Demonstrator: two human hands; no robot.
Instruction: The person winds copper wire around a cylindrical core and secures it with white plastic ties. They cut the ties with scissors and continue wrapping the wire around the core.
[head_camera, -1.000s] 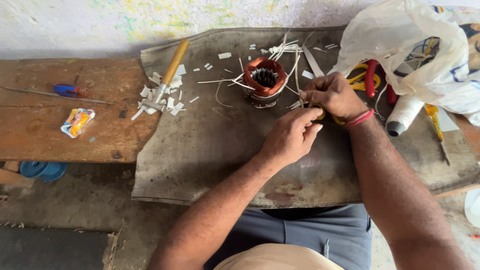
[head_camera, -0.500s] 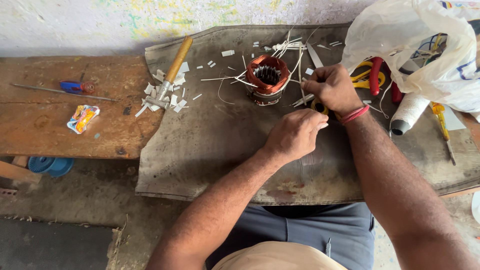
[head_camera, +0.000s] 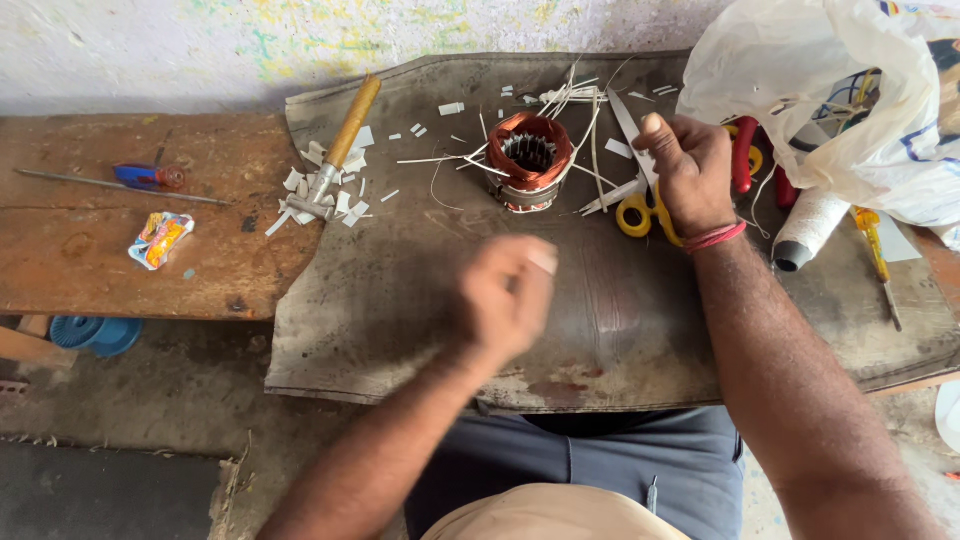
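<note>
The right hand (head_camera: 690, 170) rests on the dark mat (head_camera: 400, 290) just right of the stator (head_camera: 530, 160), its fingers curled shut into a loose fist with the thumb up. It lies over the yellow-handled scissors (head_camera: 634, 212), whose blades point up and away past the fist; whether the fingers actually grip the handles cannot be told. A red band circles the wrist.

The left hand (head_camera: 505, 295) hangs above the middle of the mat, nearer the person, blurred. Its fingers look bent inward with a pale fingertip showing, but the blur hides whether they pinch anything.

The stator stands upright near the mat's far edge, a short ring with orange-red wrapping around a toothed metal core. Thin white strips (head_camera: 590, 125) stick out of it and fan up and sideways, and more strips lie just beside it.

To the left, a tool (head_camera: 345, 140) with a yellowish wooden handle lies aslant across the mat's edge, its metal end among a scatter of white paper scraps (head_camera: 330, 195). Further left on the wooden counter (head_camera: 80, 270) lie a screwdriver (head_camera: 140, 178) with a blue and red handle and a small crumpled wrapper (head_camera: 160, 238). A blue spool (head_camera: 95, 335) sits below the counter's near edge.

At the right, a white plastic bag (head_camera: 800, 90) bulges over the mat's corner, with red plier handles (head_camera: 745, 150) just beside the right hand. A white cone of thread (head_camera: 808, 228) lies near the wrist, and a yellow-handled screwdriver (head_camera: 872, 240) lies beyond it.
</note>
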